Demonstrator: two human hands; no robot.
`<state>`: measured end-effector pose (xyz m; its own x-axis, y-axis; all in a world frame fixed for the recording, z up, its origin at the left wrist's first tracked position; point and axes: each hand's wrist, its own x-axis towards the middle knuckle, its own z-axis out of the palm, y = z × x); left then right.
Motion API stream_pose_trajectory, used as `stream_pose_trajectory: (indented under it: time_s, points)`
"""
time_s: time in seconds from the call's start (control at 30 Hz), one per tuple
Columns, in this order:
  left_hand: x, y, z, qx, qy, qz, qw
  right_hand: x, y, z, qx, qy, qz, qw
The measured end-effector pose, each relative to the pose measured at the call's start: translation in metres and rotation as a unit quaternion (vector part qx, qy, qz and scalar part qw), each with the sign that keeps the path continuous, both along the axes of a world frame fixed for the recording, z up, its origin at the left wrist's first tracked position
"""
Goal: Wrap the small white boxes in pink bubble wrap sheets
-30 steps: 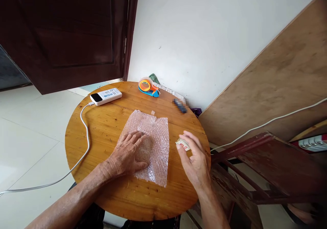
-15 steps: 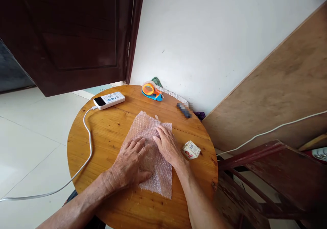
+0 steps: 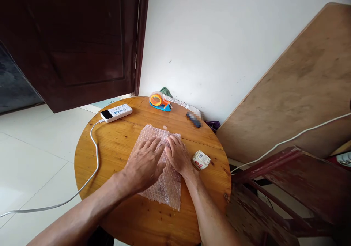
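Observation:
A sheet of clear bubble wrap [image 3: 164, 193] lies spread on the round wooden table [image 3: 109, 187]. My left hand [image 3: 145, 162] is over its left and middle part, palm down with the fingers apart; whether the palm touches the sheet I cannot tell. On the upper right part rests my right hand [image 3: 177, 154], fingers stretched out and lying on the wrap. Just right of that hand sits a small cream box [image 3: 201, 159] with a barcode and a red mark. Both hands hide much of the sheet's middle.
At the back stands an orange and blue tape dispenser [image 3: 160, 101]. A white power bank [image 3: 116, 113] with a white cable [image 3: 96, 154] lies at the back left. A dark pixelated object [image 3: 194, 119] is near the right rear edge. A red wooden chair [image 3: 296, 180] stands at the right.
My left hand has lifted a little and moved up the sheet toward my right hand. My right hand has hardly moved on the wrap. The camera view has shifted slightly.

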<state>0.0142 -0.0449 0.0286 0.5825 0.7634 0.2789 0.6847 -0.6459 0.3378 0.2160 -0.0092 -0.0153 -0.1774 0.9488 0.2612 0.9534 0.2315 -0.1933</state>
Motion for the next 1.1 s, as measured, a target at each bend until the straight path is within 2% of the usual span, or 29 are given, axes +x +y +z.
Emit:
stream_pose_trajectory:
  time_s: [0.1, 0.2, 0.3, 0.4, 0.57, 0.8, 1.1]
  points:
    - [0.021, 0.026, 0.005, -0.020, 0.045, -0.002, 0.999, 0.000, -0.001, 0.001, 0.000, 0.001, -0.004, 1.000]
    - [0.028, 0.054, -0.009, -0.047, 0.089, 0.040, 0.994, -0.001, -0.001, 0.001, -0.002, -0.001, -0.005, 1.000]
    - [0.020, 0.067, -0.025, -0.042, 0.103, 0.071, 0.991, -0.002, -0.001, 0.002, -0.004, -0.007, -0.038, 0.999]
    - [0.011, 0.067, -0.032, -0.034, 0.112, 0.107, 0.987, -0.004, 0.000, 0.002, -0.021, -0.022, -0.074, 0.997]
    - [0.010, 0.065, -0.033, -0.036, 0.117, 0.129, 0.984, -0.007, -0.001, 0.003, -0.027, -0.030, -0.112, 0.993]
    - [0.009, 0.069, -0.038, -0.039, 0.104, 0.123, 0.986, -0.007, 0.001, 0.004, -0.035, -0.032, -0.161, 0.986]
    - [0.002, 0.076, -0.040, -0.055, 0.102, 0.094, 0.989, -0.001, 0.003, 0.002, -0.037, -0.037, -0.167, 0.985]
